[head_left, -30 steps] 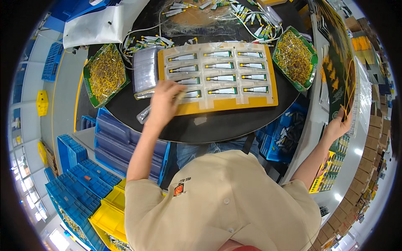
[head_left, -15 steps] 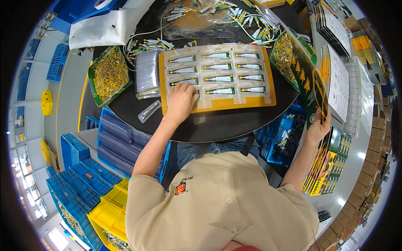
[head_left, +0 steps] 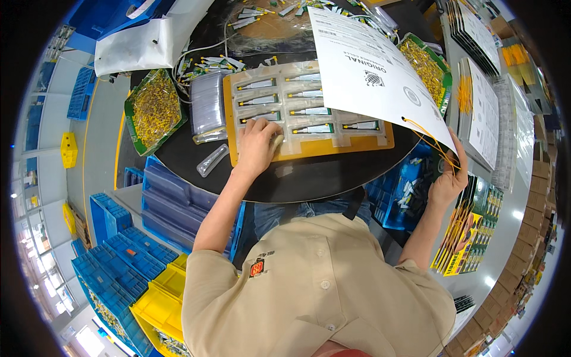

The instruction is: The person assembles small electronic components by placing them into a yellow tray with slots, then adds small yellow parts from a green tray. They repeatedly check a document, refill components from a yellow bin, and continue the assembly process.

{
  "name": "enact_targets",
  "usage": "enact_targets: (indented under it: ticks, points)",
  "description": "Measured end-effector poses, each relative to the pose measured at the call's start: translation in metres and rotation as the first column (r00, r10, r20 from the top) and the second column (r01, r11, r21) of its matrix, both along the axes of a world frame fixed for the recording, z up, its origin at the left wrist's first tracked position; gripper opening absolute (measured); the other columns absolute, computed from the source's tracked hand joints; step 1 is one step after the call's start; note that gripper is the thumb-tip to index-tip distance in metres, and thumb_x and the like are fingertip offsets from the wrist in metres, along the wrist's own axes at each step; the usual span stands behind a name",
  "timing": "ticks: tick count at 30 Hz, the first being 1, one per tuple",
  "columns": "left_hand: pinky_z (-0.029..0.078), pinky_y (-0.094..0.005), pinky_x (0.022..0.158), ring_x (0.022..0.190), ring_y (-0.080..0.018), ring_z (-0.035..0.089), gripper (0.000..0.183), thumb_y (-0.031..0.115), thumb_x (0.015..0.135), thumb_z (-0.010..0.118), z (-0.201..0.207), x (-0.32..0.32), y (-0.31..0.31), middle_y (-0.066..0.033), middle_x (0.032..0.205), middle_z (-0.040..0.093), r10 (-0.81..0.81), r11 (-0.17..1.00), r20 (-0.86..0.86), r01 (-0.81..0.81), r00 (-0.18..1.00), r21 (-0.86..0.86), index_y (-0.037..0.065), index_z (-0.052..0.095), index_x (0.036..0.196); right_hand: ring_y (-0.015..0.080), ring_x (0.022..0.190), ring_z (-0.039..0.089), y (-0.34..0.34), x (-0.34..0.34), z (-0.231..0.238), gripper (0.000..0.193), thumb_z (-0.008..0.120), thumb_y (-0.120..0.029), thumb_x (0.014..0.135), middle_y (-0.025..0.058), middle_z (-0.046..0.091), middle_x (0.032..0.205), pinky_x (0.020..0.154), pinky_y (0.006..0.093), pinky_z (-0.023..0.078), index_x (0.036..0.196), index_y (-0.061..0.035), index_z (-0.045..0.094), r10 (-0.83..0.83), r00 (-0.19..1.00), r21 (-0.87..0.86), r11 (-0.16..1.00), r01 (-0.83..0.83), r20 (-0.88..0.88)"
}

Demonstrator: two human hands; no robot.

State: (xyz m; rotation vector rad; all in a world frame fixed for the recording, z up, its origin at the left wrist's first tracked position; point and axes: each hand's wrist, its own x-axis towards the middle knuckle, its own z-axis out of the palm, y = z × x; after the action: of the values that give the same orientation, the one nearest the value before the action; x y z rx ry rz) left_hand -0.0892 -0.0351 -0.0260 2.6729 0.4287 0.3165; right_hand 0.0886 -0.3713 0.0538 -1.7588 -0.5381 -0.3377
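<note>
From where I stand: right hand (head_left: 447, 183) nearly closed, pinching the lower corner of a stiff white printed card (head_left: 380, 77), thin orange cords (head_left: 423, 131) looped beside the fingers. Card tilted above the right part of a flat yellow rectangular board (head_left: 342, 145); clear moulded-plastic recesses there hold slim white-and-green tubes (head_left: 312, 128). Left hand (head_left: 256, 143) half curled over lower-left recess; cannot tell whether it grips anything.

The black desk (head_left: 321, 181), curved along its near edge, carries a yellow-bordered board (head_left: 339, 147) centrally, clear stacked covers (head_left: 208, 106) and one loose clear cover (head_left: 212, 160) to its left, flanking green-edged boxes (head_left: 137, 142) (head_left: 445, 86), and scattered small tubes (head_left: 215, 63) beyond.
</note>
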Motion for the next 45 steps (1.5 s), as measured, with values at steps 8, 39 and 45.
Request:
enact_targets:
  ticks: [8,39,45]
  points:
    - [0.036,-0.0405,0.084,0.095,-0.0277,0.054,0.009,0.013,0.081,0.07,0.009,-0.004,-0.006,-0.0048,0.091,0.06,0.083,0.991,0.159,-0.064,0.984,-0.12,0.013,0.067,0.089,0.0278,0.126,0.053,0.009,-0.001,0.001,0.034,0.047,-0.001,0.097,0.0191,0.058,0.133,0.108,0.0381,0.041,0.13,-0.0017,0.057,0.061,0.998,-0.018,0.998,-0.06,0.004]
    - [0.035,-0.0496,0.102,0.124,-0.0328,0.048,0.019,0.006,0.082,0.065,0.019,-0.06,0.018,-0.0069,0.126,0.06,-0.058,0.994,0.103,0.048,0.993,0.093,0.01,0.062,0.1,0.0359,0.134,0.045,0.033,-0.013,-0.033,0.035,0.053,-0.002,0.091,0.0191,0.054,0.138,0.112,0.0475,0.034,0.123,-0.0101,0.066,0.183,0.964,0.005,0.982,-0.187,0.192]
    - [0.047,-0.0414,0.087,0.102,-0.0347,0.06,0.018,0.011,0.092,0.06,0.035,-0.075,0.189,-0.0152,0.108,0.066,0.446,0.811,0.34,-0.535,0.828,0.238,0.006,0.063,0.109,0.0327,0.124,0.05,0.031,-0.05,-0.074,0.045,0.058,0.001,0.075,0.0056,0.06,0.132,0.113,0.0535,0.026,0.11,-0.0224,0.074,0.514,0.823,-0.656,0.712,-0.253,0.241]
